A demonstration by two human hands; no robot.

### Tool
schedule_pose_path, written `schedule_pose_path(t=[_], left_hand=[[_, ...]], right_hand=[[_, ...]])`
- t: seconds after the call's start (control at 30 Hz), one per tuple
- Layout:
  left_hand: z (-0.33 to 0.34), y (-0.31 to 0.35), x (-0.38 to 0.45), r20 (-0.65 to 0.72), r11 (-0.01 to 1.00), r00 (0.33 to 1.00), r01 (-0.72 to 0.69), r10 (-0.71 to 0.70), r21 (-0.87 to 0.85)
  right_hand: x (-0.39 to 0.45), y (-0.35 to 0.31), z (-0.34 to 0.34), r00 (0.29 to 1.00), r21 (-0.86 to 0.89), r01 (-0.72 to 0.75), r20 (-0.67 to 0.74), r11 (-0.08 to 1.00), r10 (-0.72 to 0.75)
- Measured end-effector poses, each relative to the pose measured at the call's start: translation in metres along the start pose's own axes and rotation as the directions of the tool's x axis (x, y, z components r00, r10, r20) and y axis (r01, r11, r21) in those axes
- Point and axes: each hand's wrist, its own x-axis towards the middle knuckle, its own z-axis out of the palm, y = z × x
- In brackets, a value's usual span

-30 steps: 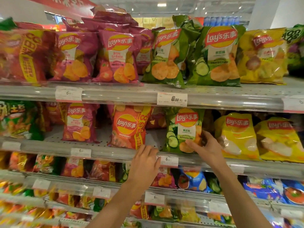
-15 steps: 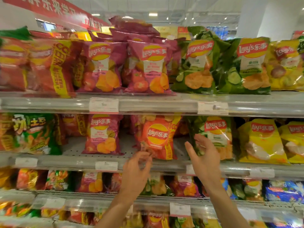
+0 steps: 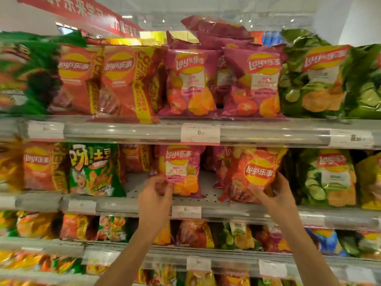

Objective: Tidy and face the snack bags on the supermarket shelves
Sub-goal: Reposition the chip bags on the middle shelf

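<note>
On the second shelf (image 3: pixel 226 209) a pink tomato-flavour chip bag (image 3: pixel 181 168) stands upright, logo facing me. My left hand (image 3: pixel 154 195) pinches its lower left corner. To its right an orange-red chip bag (image 3: pixel 253 174) leans, and my right hand (image 3: pixel 276 193) grips its lower right side, fingers curled round the edge. Bare perforated shelf floor shows between the two bags. A green cucumber bag (image 3: pixel 329 178) stands right of my right hand.
The top shelf holds red bags (image 3: pixel 123 79), pink bags (image 3: pixel 191 81) with more piled on top, and green bags (image 3: pixel 321 79). A green snack bag (image 3: pixel 92 170) stands left on the second shelf. Price tags (image 3: pixel 200 134) line the shelf rails. Lower shelves hold several mixed bags.
My view has swung left. My left hand moved from the orange-red bag to the pink bag. My right hand left the green cucumber bag and took hold of the orange-red bag.
</note>
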Motion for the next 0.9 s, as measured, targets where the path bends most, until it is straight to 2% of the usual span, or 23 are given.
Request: schedule_pose_path(t=[0.13, 0.3, 0.43, 0.73, 0.9], left_hand=[[0.006, -0.006, 0.018, -0.009, 0.998, 1.000, 0.030, -0.030, 0.051], [0.014, -0.004, 0.039, 0.178, 0.968, 0.953, 0.252, -0.246, -0.010], [0.023, -0.006, 0.055, 0.281, 0.940, 0.905, 0.340, -0.318, -0.030], [0.027, -0.009, 0.070, 0.329, 0.906, 0.869, 0.416, -0.371, -0.077], [0.029, 0.005, 0.058, 0.274, 0.919, 0.901, 0.378, -0.337, -0.111]], right_hand=[[0.013, -0.003, -0.005, 0.994, -0.037, -0.046, 0.100, 0.998, 0.050], [0.029, -0.012, -0.008, 0.981, -0.055, -0.060, 0.181, 0.997, 0.069], [0.035, -0.016, -0.006, 0.971, -0.006, -0.051, 0.233, 0.999, 0.051], [0.034, -0.016, -0.005, 0.980, 0.059, -0.058, 0.195, 0.997, 0.045], [0.033, -0.022, -0.021, 0.990, 0.126, -0.057, 0.138, 0.990, 0.040]])
